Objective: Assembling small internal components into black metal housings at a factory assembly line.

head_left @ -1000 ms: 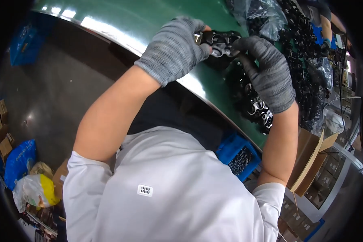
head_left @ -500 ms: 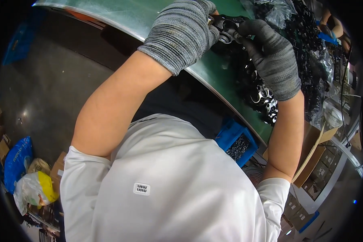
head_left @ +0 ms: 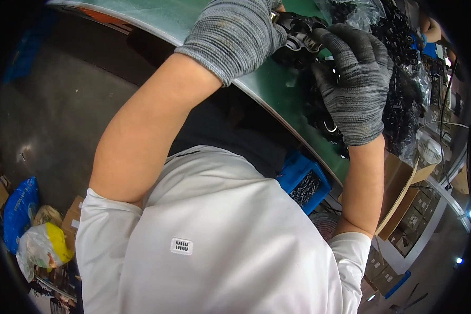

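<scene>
A grey knit work glove covers each hand. My left hand [head_left: 235,36], at the top of the view, is closed on a black metal part with silver round fittings [head_left: 304,41], held over the green tabletop [head_left: 269,86]. Its fingertips are partly cut off by the upper edge. To the right, my right hand [head_left: 356,78] has its thumb apart from its bent fingers. The index fingertip is at the silver end of the part; I see nothing gripped in that hand. Beneath and beside it lies a pile of black and silver metal parts [head_left: 329,128].
Clear plastic bags [head_left: 361,14] lie among more black parts at the far right. Below the table edge sits a blue bin [head_left: 304,183] of small dark screws or pins. An open cardboard box [head_left: 397,196] stands right. Another person's arm [head_left: 430,30] shows at the upper right.
My right hand has opened its thumb and fingers away from the metal part and shifted slightly down. My left hand keeps its hold and has moved slightly up and left.
</scene>
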